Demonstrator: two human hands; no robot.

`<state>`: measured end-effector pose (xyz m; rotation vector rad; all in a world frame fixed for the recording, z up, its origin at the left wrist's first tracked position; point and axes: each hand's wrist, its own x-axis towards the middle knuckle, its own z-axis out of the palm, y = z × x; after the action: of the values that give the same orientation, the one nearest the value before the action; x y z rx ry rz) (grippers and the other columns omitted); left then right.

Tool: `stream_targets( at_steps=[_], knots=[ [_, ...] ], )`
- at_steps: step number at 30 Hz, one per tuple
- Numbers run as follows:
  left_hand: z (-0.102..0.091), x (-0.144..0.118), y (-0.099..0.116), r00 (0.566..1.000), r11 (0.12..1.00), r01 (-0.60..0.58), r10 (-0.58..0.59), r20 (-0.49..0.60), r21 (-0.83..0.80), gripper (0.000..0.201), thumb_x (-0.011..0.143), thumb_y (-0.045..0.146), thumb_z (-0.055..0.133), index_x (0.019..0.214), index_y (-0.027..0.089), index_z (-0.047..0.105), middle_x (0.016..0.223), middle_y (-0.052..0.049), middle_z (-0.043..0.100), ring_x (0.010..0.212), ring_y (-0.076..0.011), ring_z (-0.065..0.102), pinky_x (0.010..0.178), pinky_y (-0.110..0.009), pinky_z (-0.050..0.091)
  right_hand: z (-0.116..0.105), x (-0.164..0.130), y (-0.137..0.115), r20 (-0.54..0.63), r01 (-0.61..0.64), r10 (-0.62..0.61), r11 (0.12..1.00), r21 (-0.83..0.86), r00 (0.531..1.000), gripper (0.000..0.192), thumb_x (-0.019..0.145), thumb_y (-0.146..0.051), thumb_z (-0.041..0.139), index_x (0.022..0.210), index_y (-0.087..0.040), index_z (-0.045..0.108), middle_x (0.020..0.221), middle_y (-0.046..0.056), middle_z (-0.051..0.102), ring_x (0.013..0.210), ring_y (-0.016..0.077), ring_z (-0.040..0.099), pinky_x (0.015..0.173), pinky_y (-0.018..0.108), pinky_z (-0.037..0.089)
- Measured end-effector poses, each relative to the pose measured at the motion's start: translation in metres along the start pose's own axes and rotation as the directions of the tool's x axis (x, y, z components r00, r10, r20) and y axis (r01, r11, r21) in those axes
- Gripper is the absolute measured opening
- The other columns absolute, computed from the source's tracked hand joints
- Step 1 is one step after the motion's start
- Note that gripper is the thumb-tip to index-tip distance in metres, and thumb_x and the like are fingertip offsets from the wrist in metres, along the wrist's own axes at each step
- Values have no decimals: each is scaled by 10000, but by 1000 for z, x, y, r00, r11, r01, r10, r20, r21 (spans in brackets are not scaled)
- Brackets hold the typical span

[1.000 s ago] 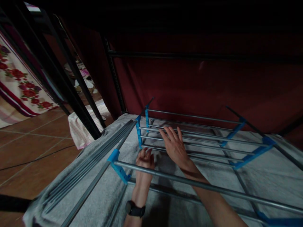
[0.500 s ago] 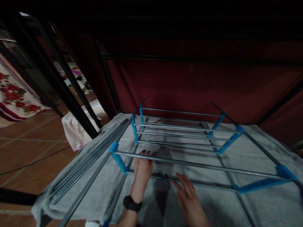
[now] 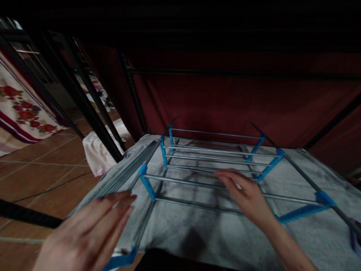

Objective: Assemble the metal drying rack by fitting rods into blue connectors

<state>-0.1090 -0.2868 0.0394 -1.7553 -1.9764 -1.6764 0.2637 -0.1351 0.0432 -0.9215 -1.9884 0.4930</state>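
A partly assembled rack of grey metal tubes (image 3: 183,182) with blue plastic brackets (image 3: 147,187) lies on a grey blanket (image 3: 175,227). My left hand (image 3: 87,229) is at the lower left, in front of the rack's left side, its fingers stretched out and somewhat blurred; I see nothing in it. Over the nearer crossbars hovers my right hand (image 3: 248,197), fingers extended and slightly curved, with nothing visible in it. It hides part of those bars, and I cannot tell whether it touches them.
Several loose grey tubes (image 3: 126,169) lie bundled on the blanket's left side. Black metal posts (image 3: 96,124) and a dark red cloth wall (image 3: 214,101) surround the rack. On the tiled floor (image 3: 56,173) at left are a striped cloth (image 3: 98,150) and a cable. A floral blanket (image 3: 26,113) hangs beyond.
My left hand has left the near crossbar, moving left and toward me. My right hand has risen forward and right over the bars. The view has shifted slightly.
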Motion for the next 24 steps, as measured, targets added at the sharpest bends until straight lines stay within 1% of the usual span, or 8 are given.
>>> stream_targets(
  at_steps=[3, 7, 9, 12, 14, 20, 22, 24],
  knots=[
    [10, 90, 6, 969, 971, -109, 56, 241, 215, 396, 708, 570, 795, 911, 231, 773, 1051, -62, 753, 1093, -295, 674, 1141, -531, 426, 8, 71, 3, 57, 132, -127, 987, -92, 990, 291, 1036, -253, 448, 1131, -237, 722, 1101, 19, 744, 1032, 155, 705, 905, 281, 559],
    [74, 184, -16, 893, 877, -350, 207, 400, 328, 517, 978, 506, 458, 1111, 68, 700, 1095, -61, 691, 1095, -212, 656, 1044, -467, 452, 48, 138, 19, 273, 266, -180, 909, -322, 945, 322, 1031, -190, 423, 1194, -193, 700, 1172, 23, 717, 1100, 142, 670, 969, 280, 501],
    [110, 209, -37, 856, 786, -454, 256, 448, 418, 435, 969, 454, 521, 1137, 96, 700, 1087, -126, 705, 1073, -265, 669, 1009, -442, 497, 73, 158, 29, 377, 250, -86, 876, -412, 922, 325, 1024, -197, 445, 1252, -185, 676, 1243, 51, 698, 1147, 165, 653, 1007, 300, 478],
    [150, 227, -60, 741, 570, -651, 329, 586, 502, 422, 988, 420, 505, 1235, 119, 668, 1225, -200, 687, 1140, -332, 637, 1022, -483, 459, 107, 176, 42, 495, 235, 33, 851, -469, 868, 344, 1018, -223, 450, 1295, -180, 650, 1331, 100, 663, 1192, 197, 636, 1034, 315, 456],
    [166, 234, -65, 649, 448, -752, 379, 659, 483, 423, 1016, 396, 457, 1273, 123, 651, 1236, -197, 687, 1134, -325, 630, 1020, -477, 428, 128, 183, 49, 530, 238, 66, 842, -484, 845, 350, 1011, -229, 445, 1294, -172, 643, 1353, 121, 652, 1214, 214, 628, 1037, 323, 452],
    [180, 245, -54, 405, 174, -914, 453, 794, 367, 289, 1016, 214, 441, 1072, 154, 719, 1089, -151, 711, 1033, -276, 626, 957, -421, 394, 173, 196, 58, 583, 200, 145, 851, -485, 800, 318, 1004, -241, 426, 1211, -175, 658, 1262, 140, 698, 1147, 258, 675, 918, 347, 512],
    [180, 246, -53, 379, 127, -924, 450, 809, 362, 266, 990, 144, 455, 1030, 152, 718, 1073, -145, 709, 1009, -273, 626, 939, -421, 392, 179, 200, 60, 584, 194, 154, 851, -488, 797, 323, 998, -218, 414, 1207, -176, 656, 1273, 153, 691, 1128, 261, 684, 892, 354, 520],
    [180, 246, -53, 396, 117, -914, 455, 797, 388, 255, 981, 130, 465, 1058, 143, 708, 1091, -145, 704, 1000, -279, 626, 910, -425, 398, 180, 203, 61, 576, 202, 133, 854, -480, 807, 336, 998, -209, 400, 1224, -177, 645, 1286, 151, 684, 1125, 263, 685, 880, 360, 525]
  ],
)
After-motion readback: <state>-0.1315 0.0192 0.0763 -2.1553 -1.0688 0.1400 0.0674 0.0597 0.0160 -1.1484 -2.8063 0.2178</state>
